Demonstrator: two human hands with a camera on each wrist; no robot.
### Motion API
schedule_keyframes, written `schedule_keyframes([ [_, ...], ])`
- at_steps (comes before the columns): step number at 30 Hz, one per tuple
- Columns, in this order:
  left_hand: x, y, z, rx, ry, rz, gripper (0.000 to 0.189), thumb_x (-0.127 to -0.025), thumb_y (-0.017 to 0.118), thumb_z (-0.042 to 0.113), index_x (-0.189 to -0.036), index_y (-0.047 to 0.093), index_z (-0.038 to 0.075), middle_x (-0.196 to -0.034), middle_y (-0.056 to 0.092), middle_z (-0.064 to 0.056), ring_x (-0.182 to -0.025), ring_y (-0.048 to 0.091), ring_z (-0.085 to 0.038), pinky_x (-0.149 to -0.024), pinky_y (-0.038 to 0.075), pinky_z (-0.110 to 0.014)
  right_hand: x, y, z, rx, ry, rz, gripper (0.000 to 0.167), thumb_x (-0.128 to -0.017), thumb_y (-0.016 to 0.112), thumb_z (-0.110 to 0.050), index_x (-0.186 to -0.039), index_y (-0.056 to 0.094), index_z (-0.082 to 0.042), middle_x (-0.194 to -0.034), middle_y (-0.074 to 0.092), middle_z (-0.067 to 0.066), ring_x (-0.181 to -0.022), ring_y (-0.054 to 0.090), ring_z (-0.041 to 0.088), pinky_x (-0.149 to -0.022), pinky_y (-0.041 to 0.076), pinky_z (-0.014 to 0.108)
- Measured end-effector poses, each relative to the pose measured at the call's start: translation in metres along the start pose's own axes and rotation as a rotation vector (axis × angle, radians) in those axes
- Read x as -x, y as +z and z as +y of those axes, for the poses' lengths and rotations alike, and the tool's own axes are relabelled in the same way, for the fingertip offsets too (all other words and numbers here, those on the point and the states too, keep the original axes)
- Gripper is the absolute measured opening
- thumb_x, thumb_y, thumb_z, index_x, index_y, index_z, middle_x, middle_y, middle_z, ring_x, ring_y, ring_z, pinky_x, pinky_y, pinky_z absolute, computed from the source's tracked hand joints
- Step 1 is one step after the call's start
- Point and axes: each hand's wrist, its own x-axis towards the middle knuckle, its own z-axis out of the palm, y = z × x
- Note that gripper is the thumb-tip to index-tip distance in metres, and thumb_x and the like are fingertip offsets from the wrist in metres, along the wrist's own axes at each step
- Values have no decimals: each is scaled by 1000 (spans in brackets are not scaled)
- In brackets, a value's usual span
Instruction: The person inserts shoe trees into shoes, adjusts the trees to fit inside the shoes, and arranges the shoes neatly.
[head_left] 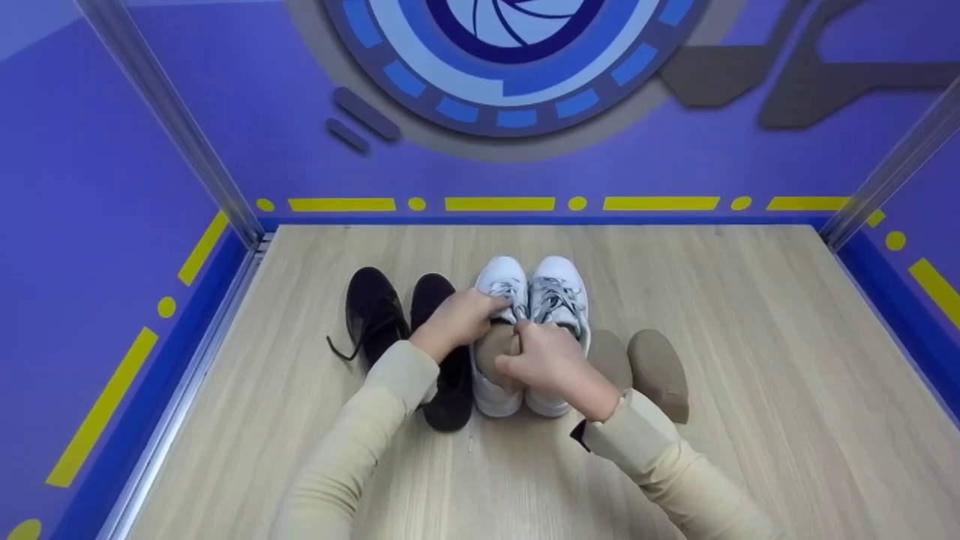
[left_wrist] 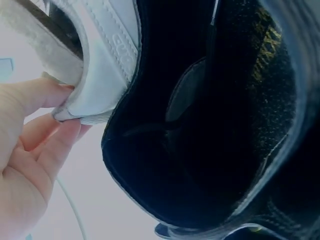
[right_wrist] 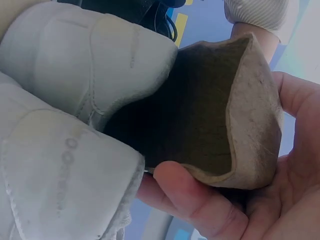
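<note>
A pair of white sneakers with grey laces stands side by side. My left hand (head_left: 463, 319) pinches the upper edge of the left white sneaker (head_left: 501, 274) near its laces; the left wrist view shows thumb and fingers on that white edge (left_wrist: 102, 95). My right hand (head_left: 550, 358) grips a hollow brown shoe insert (head_left: 495, 352), which sits toe-first at that sneaker's opening. In the right wrist view, the insert's open end (right_wrist: 255, 110) faces the camera, with fingers around its rim. Beside it stands the right white sneaker (head_left: 556, 271).
To the left stand two black shoes, one (head_left: 369, 296) with a loose lace and the other (head_left: 448, 401) partly under my left hand. Two more brown inserts, one (head_left: 609, 358) half hidden and one (head_left: 658, 371) in full view, lie right on the wooden tabletop (head_left: 765, 360). Blue printed walls (head_left: 247, 112) enclose it.
</note>
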Motion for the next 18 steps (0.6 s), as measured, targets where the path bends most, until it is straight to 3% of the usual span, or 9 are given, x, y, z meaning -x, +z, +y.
schedule_keyframes([
  [5, 2, 5, -6, 72, 10, 70, 41, -73, 58, 2, -111, 62, 14, -99, 67, -6, -83, 62, -26, -74, 49, -36, 0, 1, 4, -11, -21, -16, 28, -62, 57, -36, -78, 53, -13, -61, 55, -2, -62, 56, 20, -54, 44, 32],
  [8, 5, 9, -8, 92, -26, 111, 36, -74, 58, 7, -109, 63, 14, -98, 67, -4, -80, 63, -24, -72, 49, -35, 3, -1, 12, -72, -56, -51, 42, -67, 62, -40, -95, 56, -10, -66, 58, -1, -64, 57, 18, -56, 45, 30],
  [12, 10, 16, -10, 49, -78, 185, 32, -76, 59, 16, -107, 63, 17, -98, 67, -1, -76, 63, -23, -66, 49, -38, 7, -5, 28, -190, -110, -121, 68, -67, 68, -50, -117, 52, -9, -80, 62, 2, -71, 56, 14, -66, 46, 30],
  [18, 18, 20, -12, -37, -106, 302, 29, -74, 62, 25, -103, 63, 18, -99, 67, 2, -82, 64, -20, -65, 50, -38, 10, -1, 44, -272, -227, -113, 69, -67, 67, -53, -118, 52, -9, -98, 62, 6, -83, 56, 15, -73, 45, 34],
])
